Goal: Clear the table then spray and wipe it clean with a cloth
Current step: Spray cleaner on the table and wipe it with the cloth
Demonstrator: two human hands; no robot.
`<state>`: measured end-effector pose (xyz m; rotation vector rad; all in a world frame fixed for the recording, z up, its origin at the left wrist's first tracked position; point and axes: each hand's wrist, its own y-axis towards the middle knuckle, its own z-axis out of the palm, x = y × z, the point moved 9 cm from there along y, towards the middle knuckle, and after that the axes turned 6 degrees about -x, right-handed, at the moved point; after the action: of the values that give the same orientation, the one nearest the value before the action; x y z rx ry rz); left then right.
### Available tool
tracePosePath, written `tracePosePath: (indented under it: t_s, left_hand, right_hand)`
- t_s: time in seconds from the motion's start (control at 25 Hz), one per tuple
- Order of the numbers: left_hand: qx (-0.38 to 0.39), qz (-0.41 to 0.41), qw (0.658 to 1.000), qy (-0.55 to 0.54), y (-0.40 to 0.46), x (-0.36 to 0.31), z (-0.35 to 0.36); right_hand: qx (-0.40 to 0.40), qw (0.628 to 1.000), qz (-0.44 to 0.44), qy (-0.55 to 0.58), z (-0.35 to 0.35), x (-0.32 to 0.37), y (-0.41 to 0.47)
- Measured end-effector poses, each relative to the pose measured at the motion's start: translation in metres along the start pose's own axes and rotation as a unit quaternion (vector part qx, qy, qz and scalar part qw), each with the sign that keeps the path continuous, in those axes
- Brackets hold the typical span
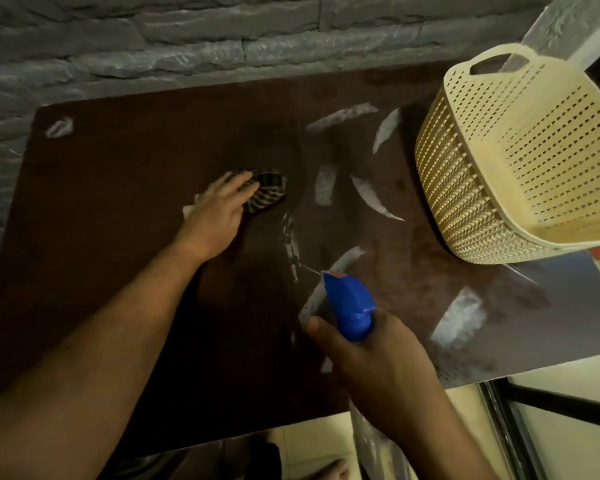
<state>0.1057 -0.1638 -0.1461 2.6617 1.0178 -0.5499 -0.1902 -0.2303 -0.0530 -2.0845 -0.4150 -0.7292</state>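
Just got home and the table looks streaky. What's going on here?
A person is cleaning the table. The left hand presses a striped cloth onto the middle of it, while the right hand grips a blue spray bottle aimed at the surface. Pale streaks mark the right half. A cream basket sits at the right edge.

Both forearms bare; left hand [219, 209], right hand [378, 362] ungloved.
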Motion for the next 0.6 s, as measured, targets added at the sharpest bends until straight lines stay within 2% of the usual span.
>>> tracePosePath:
  t_s: [0.16,0.32,0.52,0.6]
  left_hand:
    - [-0.025,-0.079,0.997,-0.004,0.014,0.07,-0.041]
    - [-0.046,-0.1,0.994,0.007,0.028,0.064,-0.039]
    - [-0.038,-0.107,0.993,0.02,0.025,0.06,-0.034]
    - [-0.02,-0.041,0.999,0.0,-0.007,0.011,-0.018]
  right_hand:
    - [-0.049,0.998,-0.035,-0.002,-0.007,0.011,-0.004]
    - [-0.07,0.996,-0.048,0.03,-0.004,0.029,0.011]
    - [-0.083,0.996,-0.026,-0.023,-0.001,-0.001,0.0]
    - [-0.058,0.998,-0.009,-0.009,0.007,-0.011,-0.011]
